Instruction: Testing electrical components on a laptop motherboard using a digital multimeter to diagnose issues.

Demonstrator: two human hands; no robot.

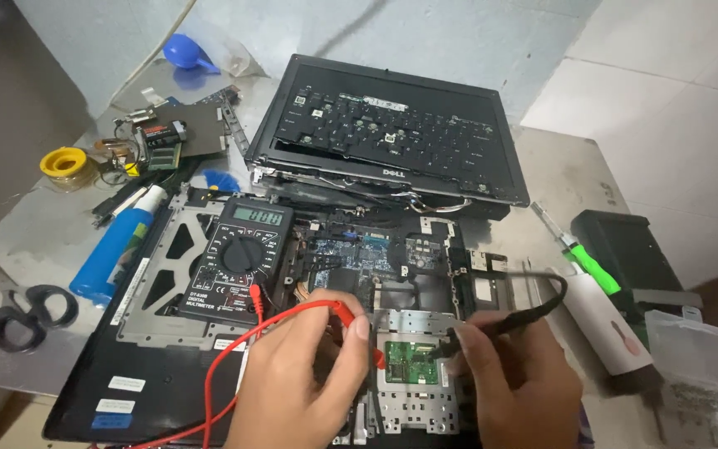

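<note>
From the head camera, the left hand (pixel 305 378) pinches the red probe (pixel 344 313) and the right hand (pixel 513 378) grips the black probe (pixel 492 327), both tips near the small green board (pixel 409 359) in the opened laptop base (pixel 168 366); a multimeter (pixel 238 259) lies beside them.

Two probes, red (pixel 344 313) and black (pixel 500 326); one multimeter (pixel 238 259); one pair of scissors (pixel 22 312); perhaps one screwdriver (pixel 579 249).

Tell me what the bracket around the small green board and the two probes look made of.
Bracket: looks like bare stamped sheet metal, dull silver with punched holes. Green board: likely a printed circuit board, glossy green. Red probe in the left hand and black probe in the right hand: apparently smooth moulded plastic.
</note>
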